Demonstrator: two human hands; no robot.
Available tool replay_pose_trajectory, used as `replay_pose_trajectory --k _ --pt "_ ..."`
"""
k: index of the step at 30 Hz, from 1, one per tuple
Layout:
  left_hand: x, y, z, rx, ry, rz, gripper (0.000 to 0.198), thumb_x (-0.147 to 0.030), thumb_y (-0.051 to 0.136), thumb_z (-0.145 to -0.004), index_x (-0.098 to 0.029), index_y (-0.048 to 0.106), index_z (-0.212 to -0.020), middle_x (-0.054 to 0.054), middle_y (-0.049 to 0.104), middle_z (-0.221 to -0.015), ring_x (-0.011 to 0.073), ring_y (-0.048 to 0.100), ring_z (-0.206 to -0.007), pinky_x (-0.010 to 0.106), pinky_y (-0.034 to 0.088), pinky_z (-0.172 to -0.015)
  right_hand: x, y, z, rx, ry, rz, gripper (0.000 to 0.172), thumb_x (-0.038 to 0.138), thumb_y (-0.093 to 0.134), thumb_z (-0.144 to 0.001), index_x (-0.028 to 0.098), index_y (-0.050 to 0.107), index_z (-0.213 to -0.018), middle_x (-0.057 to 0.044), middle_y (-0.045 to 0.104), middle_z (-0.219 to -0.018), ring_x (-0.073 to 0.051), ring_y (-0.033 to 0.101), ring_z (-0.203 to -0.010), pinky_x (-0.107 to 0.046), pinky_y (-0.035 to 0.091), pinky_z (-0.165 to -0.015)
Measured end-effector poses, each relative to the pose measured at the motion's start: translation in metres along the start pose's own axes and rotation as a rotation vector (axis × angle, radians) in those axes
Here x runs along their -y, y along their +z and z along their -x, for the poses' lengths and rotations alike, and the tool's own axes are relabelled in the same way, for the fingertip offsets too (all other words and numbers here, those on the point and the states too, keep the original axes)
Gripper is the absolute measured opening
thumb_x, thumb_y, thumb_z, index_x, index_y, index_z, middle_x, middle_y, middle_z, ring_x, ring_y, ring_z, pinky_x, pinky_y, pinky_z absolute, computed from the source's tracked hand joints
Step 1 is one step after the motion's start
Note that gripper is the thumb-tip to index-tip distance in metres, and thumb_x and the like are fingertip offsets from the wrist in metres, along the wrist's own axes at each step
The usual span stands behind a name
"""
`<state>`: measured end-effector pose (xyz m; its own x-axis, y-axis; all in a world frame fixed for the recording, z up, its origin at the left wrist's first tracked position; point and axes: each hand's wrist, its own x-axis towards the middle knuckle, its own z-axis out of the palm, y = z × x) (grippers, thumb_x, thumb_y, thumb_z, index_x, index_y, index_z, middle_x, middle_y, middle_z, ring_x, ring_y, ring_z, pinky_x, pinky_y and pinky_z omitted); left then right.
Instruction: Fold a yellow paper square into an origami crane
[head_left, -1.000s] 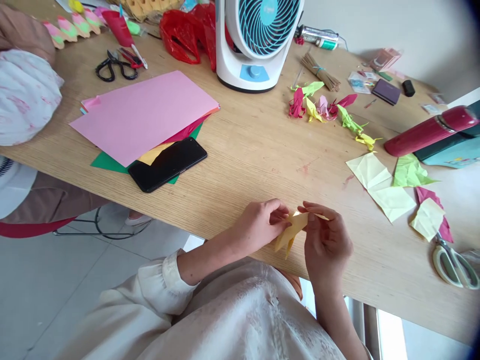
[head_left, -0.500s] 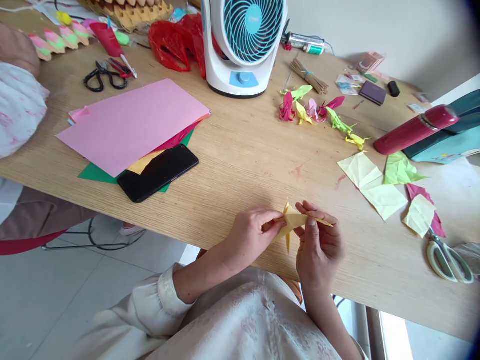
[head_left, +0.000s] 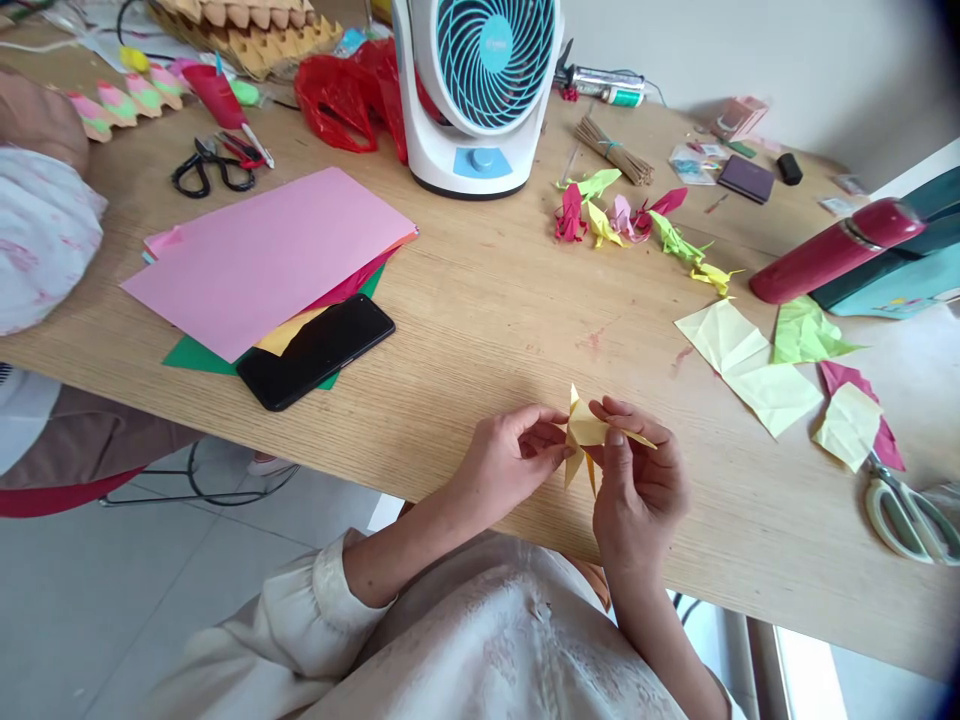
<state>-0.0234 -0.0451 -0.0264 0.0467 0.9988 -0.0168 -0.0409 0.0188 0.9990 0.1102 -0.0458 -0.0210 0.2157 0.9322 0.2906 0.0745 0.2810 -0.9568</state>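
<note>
A half-folded yellow origami piece (head_left: 584,432) is held just above the near edge of the wooden table (head_left: 495,310). My left hand (head_left: 506,462) pinches its left side with thumb and fingertips. My right hand (head_left: 637,490) grips its right side, with a thin yellow point sticking out to the right over the fingers. Two narrow flaps hang down between the hands.
A black phone (head_left: 316,350) lies on a stack of coloured paper (head_left: 270,255). A white and blue fan (head_left: 480,90) stands behind. Several folded paper cranes (head_left: 637,225), creased paper squares (head_left: 750,365), green scissors (head_left: 907,515), a red flask (head_left: 832,250) and black scissors (head_left: 206,165) are about. Another person's sleeve (head_left: 41,235) is at left.
Both hands turned the yellow piece; it now stands more upright, with flaps splayed below. The view shifted slightly.
</note>
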Motion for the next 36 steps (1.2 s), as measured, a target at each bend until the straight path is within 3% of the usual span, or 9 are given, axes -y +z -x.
replay_pose_trajectory --k 5,13,22,27,36 --pt "-0.0025 0.0004 0.0034 0.034 0.020 0.016 0.021 -0.018 0.068 -0.087 -0.018 0.068 -0.108 0.005 0.077 -0.103 0.0170 0.074 -0.095 0.028 0.060 -0.089 0.0021 0.0007 0.0003 -0.023 0.046 0.050 0.012 0.031 0.063 -0.094 0.022 0.065 -0.101 -0.008 0.069 -0.113 -0.020 0.067 -0.107 -0.031 0.060 -0.075" --pt "-0.0003 0.0027 0.0050 0.005 0.047 -0.043 0.025 -0.020 0.068 -0.088 -0.020 0.066 -0.114 0.004 0.076 -0.108 0.0166 0.073 -0.098 0.028 0.058 -0.092 0.0048 0.0010 -0.0012 -0.033 0.122 0.040 0.016 0.036 0.064 -0.093 0.023 0.064 -0.101 -0.008 0.069 -0.117 -0.019 0.069 -0.102 -0.027 0.062 -0.065" --pt "0.0026 0.0010 0.0005 -0.062 -0.005 -0.027 0.032 -0.012 0.072 -0.081 -0.019 0.064 -0.111 0.002 0.073 -0.091 0.0142 0.072 -0.083 0.025 0.059 -0.078 -0.0020 0.0008 -0.0006 0.052 0.153 0.031 0.018 0.038 0.063 -0.093 0.022 0.064 -0.101 -0.009 0.069 -0.117 -0.020 0.070 -0.100 -0.028 0.060 -0.066" --pt "0.0059 -0.0023 -0.0008 -0.063 -0.048 0.023 0.031 -0.006 0.068 -0.081 -0.019 0.064 -0.109 0.001 0.072 -0.087 0.0130 0.071 -0.083 0.023 0.058 -0.077 -0.0010 -0.0009 -0.0054 0.117 0.093 0.087 0.018 0.038 0.062 -0.094 0.021 0.065 -0.098 -0.009 0.071 -0.107 -0.020 0.069 -0.098 -0.035 0.061 -0.076" --pt "0.0012 -0.0025 0.0043 0.007 -0.002 -0.014 0.023 -0.026 0.066 -0.091 -0.018 0.062 -0.112 0.005 0.072 -0.100 0.0163 0.071 -0.094 0.027 0.058 -0.085 -0.0028 0.0005 -0.0044 0.079 0.231 -0.079 0.018 0.038 0.065 -0.092 0.023 0.063 -0.099 -0.006 0.068 -0.113 -0.019 0.068 -0.100 -0.029 0.061 -0.068"
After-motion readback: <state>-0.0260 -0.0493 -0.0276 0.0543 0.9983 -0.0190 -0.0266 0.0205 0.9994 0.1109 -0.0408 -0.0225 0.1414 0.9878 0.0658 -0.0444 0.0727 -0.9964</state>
